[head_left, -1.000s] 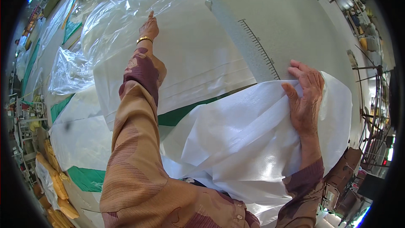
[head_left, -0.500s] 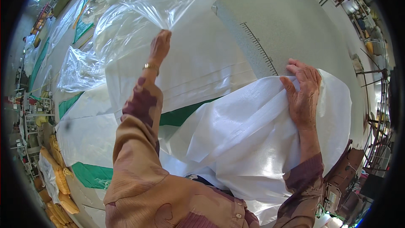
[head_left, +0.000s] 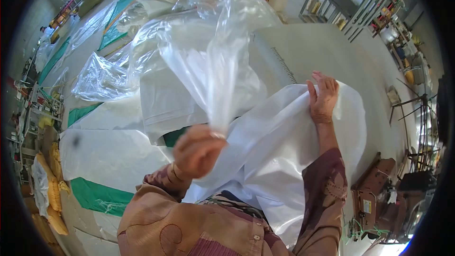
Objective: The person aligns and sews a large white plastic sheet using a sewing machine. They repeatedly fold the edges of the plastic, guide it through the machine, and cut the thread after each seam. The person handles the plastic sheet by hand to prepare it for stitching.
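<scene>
My left hand (head_left: 199, 149), blurred by motion, is closed on a gathered end of clear plastic film (head_left: 222, 76). The film stretches taut from my fist, close to my body, up to a loose crumpled mass further off. My right hand (head_left: 324, 97) lies flat with its fingers apart on the upper edge of a white woven sheet (head_left: 279, 128). That sheet drapes in folds over the near part of a grey tabletop (head_left: 322, 47) and down toward my lap. A dark marked scale (head_left: 283, 65) runs along the tabletop beside the film.
Flat pale sheets (head_left: 109, 151) and green sheeting (head_left: 102, 196) lie on the left, with yellow sacks (head_left: 54, 199) beyond them. Another crumpled clear plastic piece (head_left: 102, 78) rests further up. A brown machine (head_left: 374, 185) stands at the right, below a metal rack (head_left: 339, 0) at the back.
My left hand has drawn the clear film from the far side back toward my body. The film now rises in a long gathered strand. My right hand stays on the white sheet.
</scene>
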Available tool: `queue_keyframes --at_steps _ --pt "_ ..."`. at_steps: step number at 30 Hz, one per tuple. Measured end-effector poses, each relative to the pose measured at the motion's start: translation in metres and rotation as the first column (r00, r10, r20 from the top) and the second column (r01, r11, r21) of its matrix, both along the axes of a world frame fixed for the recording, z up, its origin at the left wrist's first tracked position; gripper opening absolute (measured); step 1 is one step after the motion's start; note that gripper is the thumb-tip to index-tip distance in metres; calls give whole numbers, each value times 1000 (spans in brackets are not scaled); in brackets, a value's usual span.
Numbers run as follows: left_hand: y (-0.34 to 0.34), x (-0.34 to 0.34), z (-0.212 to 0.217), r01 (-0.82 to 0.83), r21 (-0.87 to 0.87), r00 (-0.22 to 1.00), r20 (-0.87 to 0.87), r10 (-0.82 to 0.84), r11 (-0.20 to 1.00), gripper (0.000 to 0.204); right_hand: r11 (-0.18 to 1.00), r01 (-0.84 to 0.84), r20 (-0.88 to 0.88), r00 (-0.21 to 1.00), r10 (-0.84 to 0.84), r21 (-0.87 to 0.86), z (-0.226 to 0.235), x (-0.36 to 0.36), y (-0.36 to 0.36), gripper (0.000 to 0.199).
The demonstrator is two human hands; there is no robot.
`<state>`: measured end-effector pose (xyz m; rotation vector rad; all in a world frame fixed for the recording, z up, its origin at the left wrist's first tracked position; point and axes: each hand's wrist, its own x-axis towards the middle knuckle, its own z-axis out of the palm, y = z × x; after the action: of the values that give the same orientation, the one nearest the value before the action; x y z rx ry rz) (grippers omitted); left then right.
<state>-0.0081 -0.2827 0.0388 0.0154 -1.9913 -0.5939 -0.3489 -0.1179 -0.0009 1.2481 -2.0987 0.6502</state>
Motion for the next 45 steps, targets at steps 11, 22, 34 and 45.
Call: queue_keyframes --at_steps 11,22,34,45 --pt "119 42 61 905 28 420 -218 -881 424 21 785 -505 373 848 375 358 60 181 -2 49" --pt "128 85 50 821 173 527 137 -839 544 37 709 167 311 947 78 -686 77 277 276 26" --pt "102 99 -17 612 276 340 754 -562 741 19 927 -71 779 568 -267 369 32 420 342 11" --pt "84 49 -42 214 -1 562 818 -123 977 38 964 250 484 858 -175 -93 57 288 267 33"
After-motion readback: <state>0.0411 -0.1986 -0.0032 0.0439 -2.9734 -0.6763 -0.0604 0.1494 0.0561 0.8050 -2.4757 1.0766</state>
